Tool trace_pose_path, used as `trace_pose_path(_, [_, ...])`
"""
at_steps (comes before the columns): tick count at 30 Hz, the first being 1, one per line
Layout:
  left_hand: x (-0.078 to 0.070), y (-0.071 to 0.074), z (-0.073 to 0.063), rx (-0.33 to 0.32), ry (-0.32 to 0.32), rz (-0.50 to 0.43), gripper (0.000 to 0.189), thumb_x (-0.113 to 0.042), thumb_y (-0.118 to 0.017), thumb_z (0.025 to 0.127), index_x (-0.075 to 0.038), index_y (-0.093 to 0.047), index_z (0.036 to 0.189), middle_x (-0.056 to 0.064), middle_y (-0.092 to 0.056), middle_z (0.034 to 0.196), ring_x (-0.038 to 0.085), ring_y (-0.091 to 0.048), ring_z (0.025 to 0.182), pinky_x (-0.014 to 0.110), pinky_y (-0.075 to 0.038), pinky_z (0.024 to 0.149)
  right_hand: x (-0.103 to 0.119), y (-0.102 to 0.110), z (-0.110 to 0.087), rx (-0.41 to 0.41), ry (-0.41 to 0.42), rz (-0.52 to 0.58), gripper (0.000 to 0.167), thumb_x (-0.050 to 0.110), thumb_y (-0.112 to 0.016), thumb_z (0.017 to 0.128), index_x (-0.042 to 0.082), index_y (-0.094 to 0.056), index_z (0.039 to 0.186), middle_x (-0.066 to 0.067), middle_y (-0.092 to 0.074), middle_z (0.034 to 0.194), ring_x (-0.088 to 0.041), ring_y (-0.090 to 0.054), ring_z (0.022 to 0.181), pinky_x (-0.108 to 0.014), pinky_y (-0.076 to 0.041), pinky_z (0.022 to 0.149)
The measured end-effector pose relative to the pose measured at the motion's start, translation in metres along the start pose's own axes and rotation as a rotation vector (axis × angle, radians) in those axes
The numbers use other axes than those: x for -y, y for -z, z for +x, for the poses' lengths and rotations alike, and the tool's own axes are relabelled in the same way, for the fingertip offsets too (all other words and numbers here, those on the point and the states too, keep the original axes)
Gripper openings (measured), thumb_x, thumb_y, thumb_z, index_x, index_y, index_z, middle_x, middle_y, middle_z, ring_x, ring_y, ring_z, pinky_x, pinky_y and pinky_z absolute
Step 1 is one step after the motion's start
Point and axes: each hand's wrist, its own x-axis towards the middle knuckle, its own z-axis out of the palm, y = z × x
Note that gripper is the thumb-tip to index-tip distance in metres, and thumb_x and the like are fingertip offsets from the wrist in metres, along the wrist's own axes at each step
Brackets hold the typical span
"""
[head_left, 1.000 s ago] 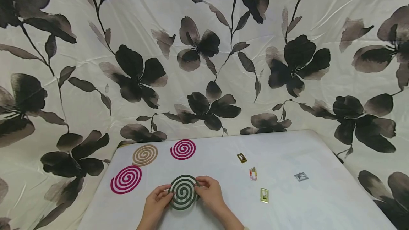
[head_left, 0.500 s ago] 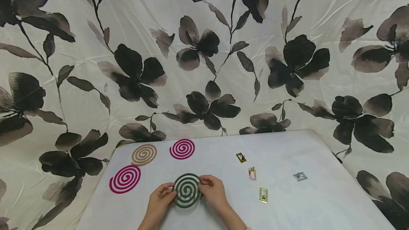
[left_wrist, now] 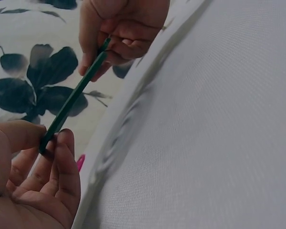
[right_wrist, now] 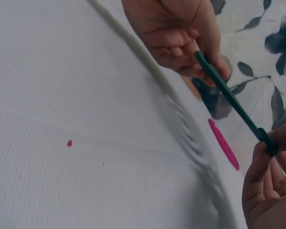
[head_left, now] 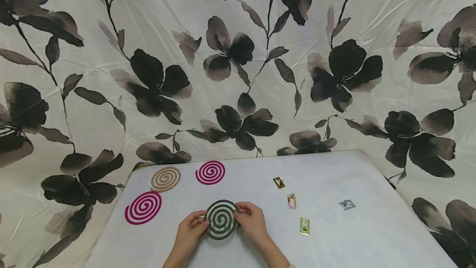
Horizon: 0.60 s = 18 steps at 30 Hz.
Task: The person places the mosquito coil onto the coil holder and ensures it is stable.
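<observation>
A green mosquito coil (head_left: 221, 219) is held between the two hands near the front of the white table. My left hand (head_left: 189, 231) pinches its left edge between thumb and fingers. On the opposite edge, my right hand (head_left: 253, 223) grips it the same way. Both wrist views show the coil edge-on, a thin green bar (left_wrist: 72, 101) raised above the tabletop, with its striped shadow on the cloth. At the right hand's end, a short piece of green (right_wrist: 263, 134) overlaps the coil's edge.
Two pink coils (head_left: 143, 207) and a tan coil (head_left: 165, 179) lie at the back left. Several small rectangular metal pieces lie to the right: two gold (head_left: 304, 226), one red-and-white (head_left: 291, 201), one silver (head_left: 347, 204). Floral cloth (head_left: 238, 73) hangs behind the table (head_left: 372, 239).
Both hands have shifted slightly right and up in the head view, carrying the green mosquito coil. The grip looks the same; the whole scene has drifted a little left.
</observation>
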Motion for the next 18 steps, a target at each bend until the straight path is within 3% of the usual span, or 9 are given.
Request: trace_pose_path(18, [0.000,-0.013,-0.001,0.031,0.002,-0.019,0.038,-0.001,-0.068,0.088,0.006,-0.055,0.123,0.013,-0.068,0.091,0.018,-0.064,0.076,0.028,-0.055,0.064,-0.006,0.011,0.000,-0.023,-0.018,-0.001,0.024,0.003,-0.069,0.084,0.000,-0.067,0.108,-0.005,-0.065,0.091,-0.013,-0.061,0.078,-0.022,-0.052,0.063])
